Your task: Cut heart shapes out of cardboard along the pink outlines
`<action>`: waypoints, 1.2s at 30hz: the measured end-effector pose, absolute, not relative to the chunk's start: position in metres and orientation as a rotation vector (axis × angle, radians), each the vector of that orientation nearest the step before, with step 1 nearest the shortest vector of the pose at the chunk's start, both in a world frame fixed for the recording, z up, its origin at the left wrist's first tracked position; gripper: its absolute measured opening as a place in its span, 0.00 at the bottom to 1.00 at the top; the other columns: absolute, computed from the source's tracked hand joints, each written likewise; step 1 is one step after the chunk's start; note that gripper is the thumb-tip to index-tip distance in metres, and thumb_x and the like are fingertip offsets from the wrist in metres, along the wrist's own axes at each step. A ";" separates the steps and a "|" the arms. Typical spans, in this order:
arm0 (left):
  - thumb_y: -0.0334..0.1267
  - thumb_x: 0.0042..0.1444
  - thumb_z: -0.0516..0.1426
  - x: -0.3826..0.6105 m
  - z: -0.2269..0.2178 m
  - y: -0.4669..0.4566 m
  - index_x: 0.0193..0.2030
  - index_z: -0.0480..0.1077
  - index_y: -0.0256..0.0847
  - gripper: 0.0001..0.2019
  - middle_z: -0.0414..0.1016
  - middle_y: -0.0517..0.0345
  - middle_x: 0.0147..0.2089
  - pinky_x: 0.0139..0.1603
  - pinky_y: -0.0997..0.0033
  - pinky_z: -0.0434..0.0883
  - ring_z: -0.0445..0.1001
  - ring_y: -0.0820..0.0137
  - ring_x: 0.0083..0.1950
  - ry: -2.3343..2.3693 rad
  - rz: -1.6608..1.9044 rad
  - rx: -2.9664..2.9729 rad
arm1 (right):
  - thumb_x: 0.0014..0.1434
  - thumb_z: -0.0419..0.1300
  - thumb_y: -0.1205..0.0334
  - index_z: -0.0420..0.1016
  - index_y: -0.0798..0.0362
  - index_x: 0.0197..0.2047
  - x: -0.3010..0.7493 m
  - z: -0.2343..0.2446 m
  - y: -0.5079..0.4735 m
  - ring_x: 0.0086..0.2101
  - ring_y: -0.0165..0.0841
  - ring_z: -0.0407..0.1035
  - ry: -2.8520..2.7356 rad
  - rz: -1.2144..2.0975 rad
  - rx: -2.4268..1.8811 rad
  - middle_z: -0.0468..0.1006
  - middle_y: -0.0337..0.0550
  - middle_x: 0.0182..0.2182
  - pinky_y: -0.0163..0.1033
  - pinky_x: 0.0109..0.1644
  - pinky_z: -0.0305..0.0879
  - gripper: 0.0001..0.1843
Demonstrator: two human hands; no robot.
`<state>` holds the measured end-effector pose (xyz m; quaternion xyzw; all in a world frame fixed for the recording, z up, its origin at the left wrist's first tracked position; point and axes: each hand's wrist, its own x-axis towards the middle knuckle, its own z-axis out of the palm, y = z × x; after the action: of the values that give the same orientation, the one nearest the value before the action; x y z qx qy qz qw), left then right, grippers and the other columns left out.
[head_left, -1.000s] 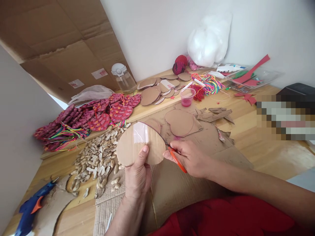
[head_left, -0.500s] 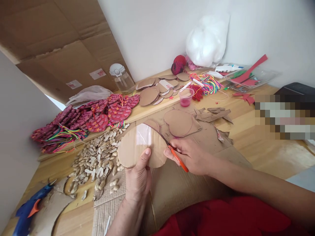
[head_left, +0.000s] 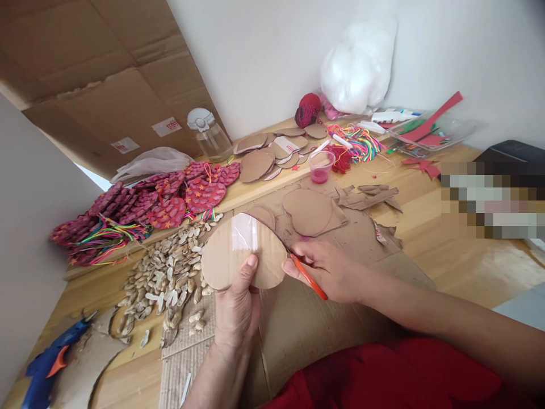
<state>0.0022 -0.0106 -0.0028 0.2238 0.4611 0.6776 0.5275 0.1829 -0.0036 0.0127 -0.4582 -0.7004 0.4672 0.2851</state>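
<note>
My left hand [head_left: 240, 301] grips a rounded, heart-like cardboard cutout [head_left: 268, 267] from below, thumb on its face. A strip of clear tape [head_left: 244, 232] is stuck near the cutout's top. My right hand [head_left: 327, 270] is closed around orange-handled scissors [head_left: 309, 277], whose blades meet the cutout's right edge; the blade tips are mostly hidden. Just beyond, a cardboard piece with a drawn heart outline [head_left: 307, 211] lies on a large cardboard sheet [head_left: 306, 329].
Peanut shells [head_left: 170, 267] spread at left, near a blue glue gun [head_left: 55, 360]. Behind them lie decorated red hearts [head_left: 170, 193], stacked cardboard cutouts [head_left: 258, 165], a bottle [head_left: 208, 136] and a pink cup [head_left: 321, 166]. Cardboard scraps [head_left: 374, 197] and a plastic tray [head_left: 434, 136] sit at right.
The cutout and my left hand have shifted slightly left. The scissors stay at the cutout's right edge, and the whole view has moved a little.
</note>
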 end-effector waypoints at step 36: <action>0.31 0.49 0.70 -0.001 -0.002 -0.009 0.60 0.73 0.47 0.30 0.77 0.52 0.60 0.65 0.58 0.70 0.72 0.58 0.65 1.158 1.583 0.541 | 0.63 0.62 0.47 0.60 0.52 0.24 0.178 0.013 -0.011 0.21 0.25 0.52 -1.811 1.113 -1.344 0.60 0.30 0.18 0.34 0.24 0.47 0.24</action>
<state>-0.0006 -0.0090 -0.0023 0.2261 0.4842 0.6619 0.5256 0.1776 -0.0106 0.0127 -0.5083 -0.6850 0.4211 0.3085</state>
